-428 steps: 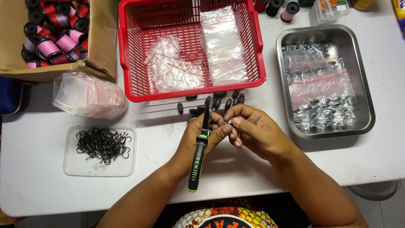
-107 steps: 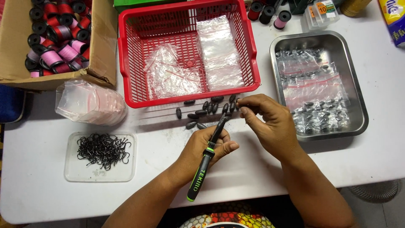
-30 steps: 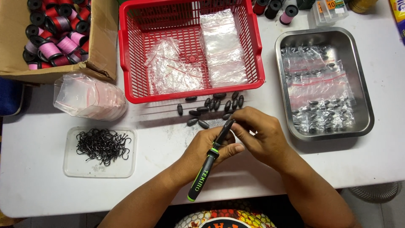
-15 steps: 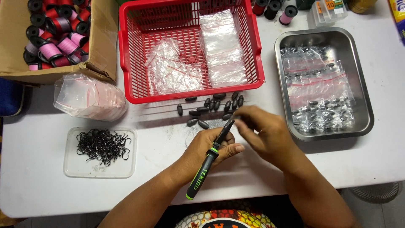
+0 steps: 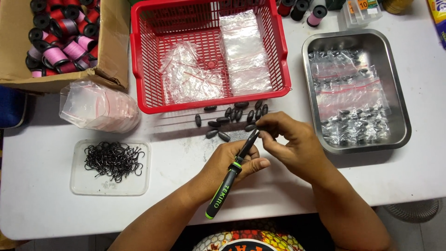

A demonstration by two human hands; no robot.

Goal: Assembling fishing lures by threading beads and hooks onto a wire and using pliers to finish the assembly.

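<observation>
Left hand (image 5: 234,162) wrapped round black-and-green pliers (image 5: 231,176), tip raised toward right hand (image 5: 290,142), fingers pinched narrow at that tip on something too small to tell. Dark oval sinkers (image 5: 231,118) scattered just beyond, before red basket (image 5: 209,51) of clear bags. Bagged sinkers in steel tray (image 5: 403,121) at right; hooks (image 5: 113,159) on clear lid; spools in cardboard box (image 5: 111,51) at upper left.

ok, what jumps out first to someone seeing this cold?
The bright red plastic basket at top centre, holding clear plastic bags. Just below it, the left hand grips black pliers with green-trimmed handles, their tip meeting the right hand over scattered dark oval sinkers. At left, a clear tray of black hooks.
</observation>
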